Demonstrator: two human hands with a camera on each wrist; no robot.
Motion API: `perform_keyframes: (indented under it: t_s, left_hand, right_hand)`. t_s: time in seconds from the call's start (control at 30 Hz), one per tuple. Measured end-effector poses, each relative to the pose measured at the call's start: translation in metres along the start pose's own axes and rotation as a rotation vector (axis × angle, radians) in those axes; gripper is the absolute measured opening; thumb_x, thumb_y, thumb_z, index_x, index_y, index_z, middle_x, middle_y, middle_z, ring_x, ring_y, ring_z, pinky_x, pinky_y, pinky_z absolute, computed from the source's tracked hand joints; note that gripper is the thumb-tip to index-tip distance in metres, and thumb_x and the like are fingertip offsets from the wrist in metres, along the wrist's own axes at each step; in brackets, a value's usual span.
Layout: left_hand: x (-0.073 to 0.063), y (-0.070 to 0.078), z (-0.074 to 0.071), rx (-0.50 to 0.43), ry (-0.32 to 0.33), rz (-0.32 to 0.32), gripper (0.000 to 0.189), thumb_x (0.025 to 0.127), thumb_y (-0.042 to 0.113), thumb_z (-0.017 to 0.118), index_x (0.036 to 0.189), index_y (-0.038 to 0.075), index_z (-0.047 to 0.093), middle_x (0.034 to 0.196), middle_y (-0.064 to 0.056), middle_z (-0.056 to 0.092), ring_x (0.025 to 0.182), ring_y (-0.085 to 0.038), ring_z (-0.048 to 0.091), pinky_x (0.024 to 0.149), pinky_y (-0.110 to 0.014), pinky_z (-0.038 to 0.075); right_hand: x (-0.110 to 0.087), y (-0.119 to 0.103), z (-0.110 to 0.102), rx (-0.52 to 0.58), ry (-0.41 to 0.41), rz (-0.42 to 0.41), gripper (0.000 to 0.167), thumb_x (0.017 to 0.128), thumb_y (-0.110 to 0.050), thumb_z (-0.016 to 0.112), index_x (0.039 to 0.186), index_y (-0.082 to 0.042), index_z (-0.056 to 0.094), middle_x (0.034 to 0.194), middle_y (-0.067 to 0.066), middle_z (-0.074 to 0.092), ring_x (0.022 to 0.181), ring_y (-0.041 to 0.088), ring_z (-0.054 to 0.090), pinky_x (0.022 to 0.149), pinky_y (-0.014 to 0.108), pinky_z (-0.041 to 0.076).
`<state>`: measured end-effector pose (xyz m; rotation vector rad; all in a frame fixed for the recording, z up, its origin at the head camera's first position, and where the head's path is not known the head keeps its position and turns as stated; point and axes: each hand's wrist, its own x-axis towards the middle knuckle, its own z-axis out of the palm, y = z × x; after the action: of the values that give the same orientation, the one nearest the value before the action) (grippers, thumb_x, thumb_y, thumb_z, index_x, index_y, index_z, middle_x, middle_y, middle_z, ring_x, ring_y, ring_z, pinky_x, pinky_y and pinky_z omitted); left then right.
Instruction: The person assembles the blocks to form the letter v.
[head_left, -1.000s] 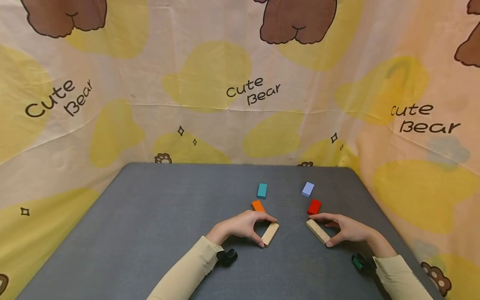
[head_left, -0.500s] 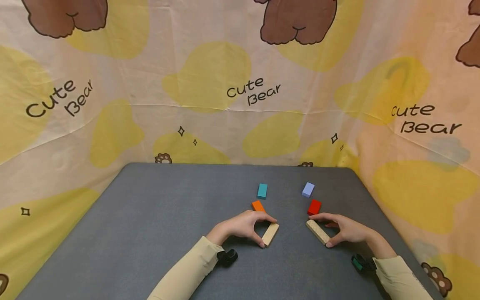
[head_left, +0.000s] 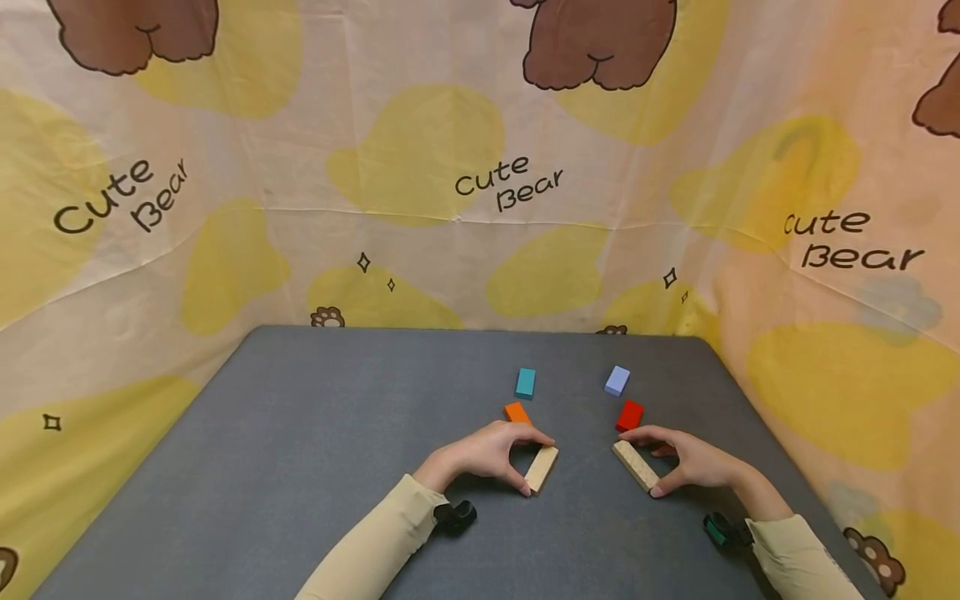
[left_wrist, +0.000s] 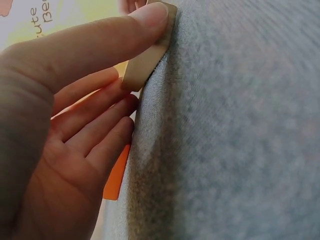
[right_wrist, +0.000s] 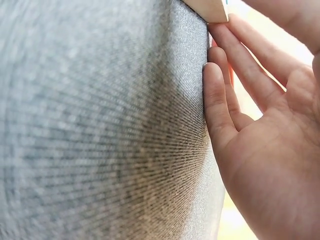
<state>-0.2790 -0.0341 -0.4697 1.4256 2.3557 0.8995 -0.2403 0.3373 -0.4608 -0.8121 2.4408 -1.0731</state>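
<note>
Two pale wooden blocks lie slanted on the grey table, apart from each other. My left hand pinches the left wooden block by its two ends, between thumb and fingers. The thumb on that block shows close up in the left wrist view. My right hand holds the right wooden block the same way; only a corner of this block appears in the right wrist view. An orange block sits just behind my left hand, partly hidden by it. Behind my right fingers lies a red block.
Farther back on the grey table are a teal block and a light blue block. A patterned cloth hangs behind the table and along its sides. Each wrist wears a black strap-on device.
</note>
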Motion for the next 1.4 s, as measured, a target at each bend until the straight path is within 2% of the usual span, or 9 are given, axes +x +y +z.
perform_keyframes:
  t_s: [0.33,0.53,0.77,1.13,1.4]
  left_hand:
    - [0.001,-0.001,0.0,-0.031,0.025,0.035,0.074,0.07,0.026,0.085,0.134,0.012,0.052,0.131,0.001,0.055,0.12,-0.011,0.052,0.103,-0.02,0.039]
    - [0.001,0.0,0.001,-0.005,0.054,0.038,0.074,0.07,0.029,0.084,0.135,0.013,0.051,0.13,0.0,0.053,0.119,-0.014,0.053,0.102,-0.022,0.04]
    - [0.0,0.003,0.003,0.027,0.097,0.035,0.076,0.071,0.034,0.084,0.136,0.012,0.051,0.129,0.001,0.053,0.117,-0.012,0.053,0.1,-0.023,0.042]
    - [0.003,0.007,0.006,-0.024,0.129,0.003,0.077,0.07,0.03,0.085,0.136,0.01,0.051,0.128,-0.002,0.05,0.115,-0.011,0.052,0.101,-0.02,0.041]
    - [0.003,0.011,0.008,-0.04,0.144,-0.04,0.076,0.068,0.03,0.086,0.134,0.011,0.052,0.125,0.0,0.05,0.113,-0.013,0.053,0.1,-0.02,0.041]
  right_hand:
    - [0.0,-0.001,0.0,0.011,0.003,-0.018,0.076,0.074,-0.022,0.08,0.14,-0.008,0.043,0.142,0.017,0.043,0.119,0.008,0.045,0.097,0.018,0.04]
    - [0.0,0.0,0.001,0.008,0.001,0.0,0.075,0.075,-0.022,0.08,0.139,-0.01,0.044,0.142,0.016,0.043,0.119,0.005,0.045,0.097,0.017,0.04]
    - [0.0,0.001,0.002,0.005,0.001,0.004,0.075,0.074,-0.023,0.08,0.139,-0.01,0.044,0.141,0.016,0.044,0.118,0.007,0.046,0.097,0.017,0.04]
    - [0.0,-0.001,0.001,0.0,0.009,-0.008,0.075,0.073,-0.023,0.081,0.138,-0.008,0.045,0.14,0.017,0.045,0.117,0.009,0.047,0.096,0.017,0.041]
    - [0.0,0.001,0.001,-0.003,0.015,-0.017,0.075,0.074,-0.023,0.081,0.138,-0.009,0.045,0.14,0.017,0.045,0.116,0.004,0.046,0.096,0.017,0.041]
